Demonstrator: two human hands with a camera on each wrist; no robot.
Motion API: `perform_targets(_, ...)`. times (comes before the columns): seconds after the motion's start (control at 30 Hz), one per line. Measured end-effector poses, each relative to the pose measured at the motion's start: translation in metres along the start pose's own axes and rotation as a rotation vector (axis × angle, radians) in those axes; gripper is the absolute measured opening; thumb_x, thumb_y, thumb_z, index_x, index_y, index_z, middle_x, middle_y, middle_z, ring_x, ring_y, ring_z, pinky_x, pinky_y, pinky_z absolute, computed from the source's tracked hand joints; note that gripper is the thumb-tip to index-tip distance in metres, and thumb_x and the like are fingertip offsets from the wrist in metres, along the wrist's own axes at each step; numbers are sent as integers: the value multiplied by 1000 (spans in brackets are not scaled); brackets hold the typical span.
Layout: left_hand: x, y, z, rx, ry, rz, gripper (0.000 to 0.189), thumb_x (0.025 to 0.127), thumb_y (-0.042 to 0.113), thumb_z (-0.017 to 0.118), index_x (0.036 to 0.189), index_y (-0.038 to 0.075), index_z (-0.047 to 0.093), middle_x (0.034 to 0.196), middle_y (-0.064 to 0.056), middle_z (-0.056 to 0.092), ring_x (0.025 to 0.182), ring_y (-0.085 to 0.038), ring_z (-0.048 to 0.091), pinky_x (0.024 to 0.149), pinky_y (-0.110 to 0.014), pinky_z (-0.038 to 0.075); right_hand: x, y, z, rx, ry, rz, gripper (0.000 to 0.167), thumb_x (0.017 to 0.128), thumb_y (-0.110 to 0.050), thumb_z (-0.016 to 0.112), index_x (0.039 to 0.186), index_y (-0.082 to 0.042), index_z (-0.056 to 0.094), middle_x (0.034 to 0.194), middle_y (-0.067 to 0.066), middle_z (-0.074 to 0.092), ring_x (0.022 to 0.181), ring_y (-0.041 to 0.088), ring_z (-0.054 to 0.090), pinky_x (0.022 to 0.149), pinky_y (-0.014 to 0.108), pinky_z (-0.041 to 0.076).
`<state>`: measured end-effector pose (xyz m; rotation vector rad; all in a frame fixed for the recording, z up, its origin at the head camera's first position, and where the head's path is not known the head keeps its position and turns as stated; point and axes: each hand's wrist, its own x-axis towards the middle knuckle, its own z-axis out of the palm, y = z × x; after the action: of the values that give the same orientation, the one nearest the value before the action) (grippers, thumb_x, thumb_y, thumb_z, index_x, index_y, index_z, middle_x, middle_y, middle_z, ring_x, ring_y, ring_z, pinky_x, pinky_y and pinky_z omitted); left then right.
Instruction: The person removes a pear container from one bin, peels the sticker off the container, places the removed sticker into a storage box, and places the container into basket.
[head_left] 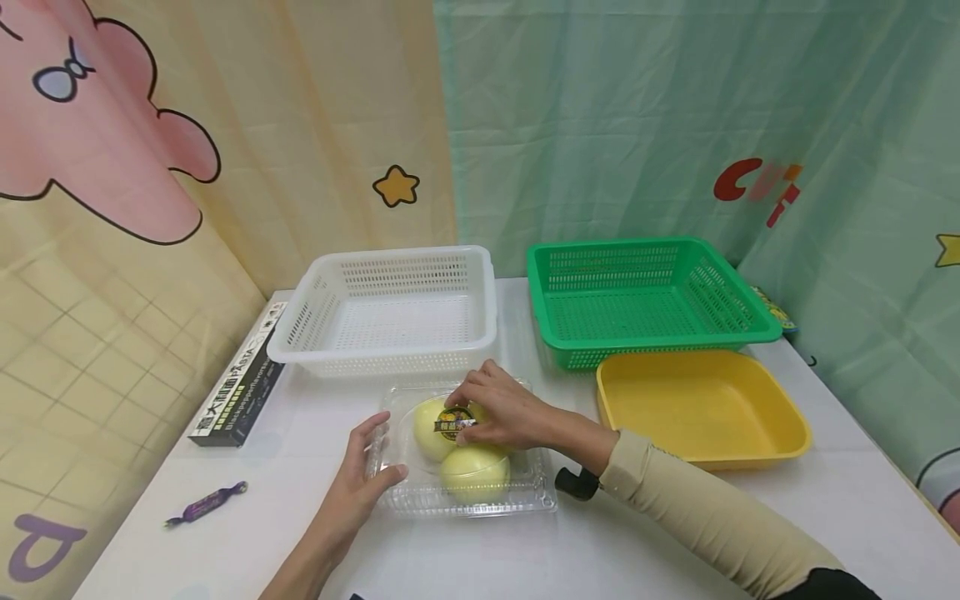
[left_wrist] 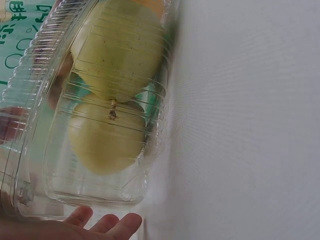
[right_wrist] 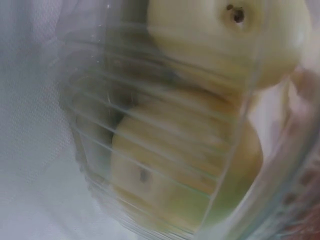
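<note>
We see a clear plastic container (head_left: 525, 502) in the near middle of the white table (head_left: 300, 508), on the near side of the white basket (head_left: 375, 357) and to the left of the yellow basin (head_left: 705, 454). Its walls look thin and springy, so we expect them to flex and slip under a hard squeeze, while the pale yellow fruits (head_left: 476, 473) inside probably give it most of its weight and could bruise if they roll. We would take hold low on its left and right sides, with support beneath, rather than by the lid. The left hand (head_left: 362, 475) stands at the left side, thumb toward the near corner and fingers toward the far one, spread wide and not clenched. The right hand (head_left: 502, 406) comes over the lid from the right, wrist raised and fingers bent down to the label (head_left: 448, 427); its thumb and fingers sit close together there, but the right wrist view is blurred, and we cannot tell whether they pinch the label or only press it.
</note>
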<state>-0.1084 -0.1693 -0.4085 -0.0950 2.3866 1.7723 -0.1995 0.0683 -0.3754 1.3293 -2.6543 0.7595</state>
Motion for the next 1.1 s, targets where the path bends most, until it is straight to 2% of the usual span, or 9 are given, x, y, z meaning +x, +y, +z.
perform_targets(0.23, 0, -2, -1, -20, -1, 17, 72, 84, 19, 63, 143, 32, 23, 157, -14, 12, 143, -45, 12, 109, -68, 19, 1, 0, 0, 15, 3, -14, 37, 75, -30, 77, 109, -21, 64, 89, -10, 60, 87, 9, 39, 77, 21, 34)
perform_targets(0.4, 0, -3, -1, -29, -4, 25, 72, 84, 18, 63, 143, 32, 23, 157, -14, 12, 144, -44, 12, 110, -67, 18, 1, -1, 0, 41, -13, 5, 35, 75, -29, 77, 107, -21, 66, 91, -10, 63, 87, 8, 39, 76, 21, 34)
perform_targets(0.73, 1, -1, 0, -17, -3, 17, 72, 85, 16, 62, 144, 31, 22, 157, -15, 12, 143, -45, 12, 110, -67, 17, 1, 0, 1, 80, -19, 29, 25, 75, -26, 76, 98, -18, 70, 88, -11, 66, 87, 7, 41, 74, 20, 36)
perform_targets(0.97, 1, -1, -1, -6, 0, 10, 72, 84, 17, 62, 143, 32, 23, 157, -15, 12, 143, -46, 12, 109, -67, 18, 1, -1, -1, 121, -25, 61, 12, 79, -21, 72, 90, -18, 71, 80, -10, 61, 83, 8, 39, 72, 20, 35)
perform_targets(1.1, 1, 1, 0, -3, -1, -1, 72, 85, 17, 61, 144, 31, 22, 157, -15, 11, 143, -46, 12, 109, -67, 18, 0, -1, -3, 161, -25, 72, 10, 80, -20, 71, 89, -17, 71, 79, -8, 59, 83, 10, 41, 71, 20, 35)
